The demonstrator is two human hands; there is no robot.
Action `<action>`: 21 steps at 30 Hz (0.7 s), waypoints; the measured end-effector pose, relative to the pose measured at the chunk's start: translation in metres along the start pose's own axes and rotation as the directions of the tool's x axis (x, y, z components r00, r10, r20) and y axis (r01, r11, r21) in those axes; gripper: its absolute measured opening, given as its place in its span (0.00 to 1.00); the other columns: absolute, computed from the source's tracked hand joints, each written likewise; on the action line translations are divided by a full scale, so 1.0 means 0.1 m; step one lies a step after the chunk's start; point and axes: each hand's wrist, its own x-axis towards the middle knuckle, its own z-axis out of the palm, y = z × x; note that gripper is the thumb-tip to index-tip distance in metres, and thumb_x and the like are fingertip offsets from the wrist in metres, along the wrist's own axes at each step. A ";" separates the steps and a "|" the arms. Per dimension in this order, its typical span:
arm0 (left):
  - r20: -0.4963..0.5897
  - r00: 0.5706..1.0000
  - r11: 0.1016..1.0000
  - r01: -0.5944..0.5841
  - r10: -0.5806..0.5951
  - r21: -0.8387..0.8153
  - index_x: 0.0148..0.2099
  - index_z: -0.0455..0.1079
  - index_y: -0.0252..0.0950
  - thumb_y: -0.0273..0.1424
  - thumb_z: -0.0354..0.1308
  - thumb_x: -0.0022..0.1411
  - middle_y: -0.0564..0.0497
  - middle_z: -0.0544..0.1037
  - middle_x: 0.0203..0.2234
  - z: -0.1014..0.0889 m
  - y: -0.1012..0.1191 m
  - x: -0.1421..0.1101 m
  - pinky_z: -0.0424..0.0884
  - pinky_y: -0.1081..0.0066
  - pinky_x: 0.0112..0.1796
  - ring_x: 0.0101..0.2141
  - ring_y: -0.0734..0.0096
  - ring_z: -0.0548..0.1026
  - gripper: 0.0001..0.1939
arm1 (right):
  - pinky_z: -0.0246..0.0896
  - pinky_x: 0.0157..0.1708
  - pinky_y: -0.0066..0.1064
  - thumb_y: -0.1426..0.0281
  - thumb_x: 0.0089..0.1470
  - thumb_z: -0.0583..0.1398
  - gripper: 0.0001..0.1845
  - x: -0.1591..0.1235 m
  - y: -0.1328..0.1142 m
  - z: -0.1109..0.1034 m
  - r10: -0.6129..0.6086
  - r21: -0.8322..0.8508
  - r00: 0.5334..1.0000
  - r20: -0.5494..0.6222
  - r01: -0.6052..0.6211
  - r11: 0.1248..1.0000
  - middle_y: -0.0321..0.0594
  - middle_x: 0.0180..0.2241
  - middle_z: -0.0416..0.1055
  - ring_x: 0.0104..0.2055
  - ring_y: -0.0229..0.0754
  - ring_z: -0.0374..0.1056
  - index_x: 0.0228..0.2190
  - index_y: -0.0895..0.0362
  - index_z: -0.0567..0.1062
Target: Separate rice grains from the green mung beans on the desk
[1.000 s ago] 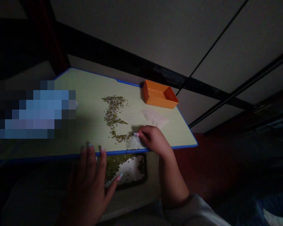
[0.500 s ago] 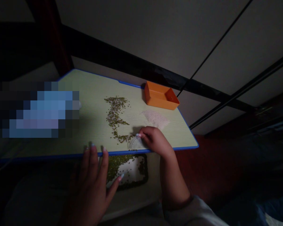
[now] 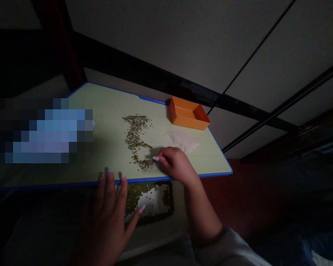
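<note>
Head view: right hand [image 3: 174, 164] pinches a thin clear plastic piece [image 3: 152, 168] between thumb and fingers, low over the tabletop near the front edge. Piece is see-through, partly under the hand, so its outline is hard to tell. It lies right beside the lower end of a scattered strip of small green beans, probably mung [image 3: 131, 143], with paler grains mixed in. Left hand [image 3: 108, 214] is spread, grasping nothing; fingertips at the blue-edged table [image 3: 105, 107], thumb over the black-rimmed tray [image 3: 171, 208] below, which has more green beans in it.

Pale rice-like heap [image 3: 183, 141] sits beyond the right hand, in front of the orange box [image 3: 180, 120]. Pixelated patch at left — can't tell what.

For clean handling: plastic edge flat, light pressure, short strokes seem best — loose beans likely roll or hop. Wrist should probably clear the pale heap, and the front edge looks like the spill risk.
</note>
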 end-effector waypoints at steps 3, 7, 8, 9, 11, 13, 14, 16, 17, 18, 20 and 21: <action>0.002 1.000 1.000 -0.002 0.002 -0.006 0.78 0.22 0.38 0.43 0.47 0.71 0.34 0.27 0.78 0.02 -0.01 0.00 0.56 0.30 0.64 0.75 0.33 0.36 0.46 | 0.58 0.40 0.31 0.67 0.68 0.61 0.11 0.08 -0.10 0.04 -0.033 -0.048 0.999 0.020 0.034 0.998 0.40 0.31 0.78 0.35 0.41 0.71 0.31 0.56 0.77; 0.009 1.000 1.000 0.004 -0.004 -0.006 0.78 0.22 0.38 0.43 0.47 0.70 0.33 0.28 0.78 0.04 -0.01 0.01 0.56 0.30 0.64 0.76 0.34 0.36 0.47 | 0.58 0.41 0.32 0.65 0.68 0.61 0.12 0.16 -0.18 0.09 -0.012 -0.150 1.000 0.024 0.016 0.989 0.42 0.31 0.79 0.35 0.43 0.72 0.33 0.56 0.78; 0.010 1.000 1.000 0.003 -0.003 -0.002 0.78 0.22 0.38 0.43 0.47 0.70 0.32 0.28 0.78 0.04 -0.01 0.01 0.57 0.30 0.64 0.76 0.34 0.36 0.46 | 0.58 0.40 0.33 0.65 0.68 0.61 0.12 0.17 -0.18 0.10 0.004 -0.174 1.000 0.018 -0.001 0.985 0.43 0.32 0.79 0.35 0.43 0.72 0.34 0.56 0.79; 0.008 1.000 1.000 0.000 0.000 0.003 0.78 0.22 0.38 0.43 0.46 0.70 0.31 0.29 0.77 0.04 -0.01 0.01 0.57 0.30 0.64 0.76 0.33 0.36 0.46 | 0.57 0.40 0.33 0.65 0.69 0.60 0.12 0.18 -0.18 0.10 0.023 -0.194 1.000 0.010 -0.020 0.981 0.43 0.32 0.80 0.35 0.43 0.72 0.34 0.56 0.79; 0.006 1.000 1.000 -0.005 0.005 0.012 0.78 0.22 0.37 0.43 0.46 0.71 0.30 0.29 0.77 0.03 -0.01 0.00 0.57 0.30 0.63 0.75 0.32 0.36 0.46 | 0.57 0.39 0.33 0.65 0.68 0.60 0.12 0.18 -0.16 0.10 0.059 -0.217 0.998 -0.013 -0.061 0.974 0.45 0.32 0.80 0.35 0.44 0.72 0.34 0.57 0.79; -0.002 1.000 1.000 -0.007 0.007 0.013 0.78 0.23 0.37 0.44 0.45 0.71 0.30 0.30 0.77 0.02 -0.02 0.00 0.58 0.30 0.63 0.75 0.32 0.37 0.45 | 0.56 0.38 0.33 0.65 0.68 0.61 0.11 0.17 -0.12 0.10 0.087 -0.213 0.995 -0.042 -0.094 0.973 0.45 0.33 0.81 0.34 0.44 0.72 0.34 0.57 0.79; -0.007 1.000 1.000 -0.007 0.007 0.011 0.78 0.23 0.36 0.44 0.45 0.71 0.30 0.30 0.77 0.02 -0.02 0.00 0.58 0.30 0.63 0.75 0.32 0.37 0.45 | 0.56 0.37 0.33 0.66 0.68 0.61 0.11 0.16 -0.10 0.09 0.098 -0.203 0.993 -0.059 -0.108 0.973 0.45 0.32 0.80 0.34 0.44 0.72 0.34 0.57 0.79; -0.014 1.000 1.000 -0.013 0.013 0.003 0.78 0.25 0.36 0.44 0.45 0.71 0.30 0.30 0.77 0.02 -0.02 0.00 0.58 0.30 0.63 0.75 0.31 0.38 0.45 | 0.55 0.35 0.32 0.67 0.68 0.60 0.11 0.15 -0.06 0.08 0.124 -0.175 0.987 -0.099 -0.140 0.974 0.43 0.31 0.80 0.33 0.43 0.71 0.33 0.56 0.78; -0.016 1.000 1.000 -0.013 0.013 0.001 0.78 0.25 0.36 0.44 0.45 0.71 0.30 0.30 0.77 0.01 -0.02 0.00 0.58 0.30 0.63 0.75 0.31 0.38 0.45 | 0.54 0.34 0.31 0.67 0.68 0.60 0.11 0.15 -0.04 0.08 0.141 -0.160 0.983 -0.120 -0.159 0.974 0.43 0.30 0.79 0.32 0.42 0.70 0.33 0.56 0.78; -0.016 1.000 1.000 -0.013 0.013 -0.001 0.78 0.25 0.36 0.44 0.45 0.71 0.31 0.30 0.77 0.01 -0.01 0.00 0.58 0.30 0.63 0.75 0.31 0.38 0.45 | 0.53 0.33 0.31 0.67 0.68 0.60 0.11 0.14 -0.02 0.07 0.161 -0.145 0.977 -0.142 -0.181 0.973 0.43 0.30 0.79 0.31 0.42 0.70 0.33 0.56 0.78; -0.012 1.000 1.000 -0.010 0.010 -0.003 0.78 0.25 0.36 0.43 0.46 0.71 0.31 0.30 0.78 0.01 -0.01 0.01 0.57 0.30 0.64 0.75 0.32 0.38 0.45 | 0.53 0.32 0.30 0.67 0.68 0.60 0.11 0.14 0.03 0.07 0.205 -0.118 0.961 -0.183 -0.229 0.966 0.44 0.30 0.80 0.30 0.42 0.69 0.33 0.56 0.78; -0.012 1.000 1.000 -0.009 0.009 -0.003 0.78 0.24 0.37 0.43 0.46 0.71 0.32 0.30 0.78 0.01 -0.01 0.01 0.56 0.30 0.64 0.75 0.32 0.38 0.45 | 0.52 0.31 0.30 0.67 0.68 0.59 0.11 0.14 0.05 0.07 0.226 -0.110 0.953 -0.200 -0.251 0.962 0.44 0.31 0.80 0.30 0.42 0.70 0.34 0.56 0.78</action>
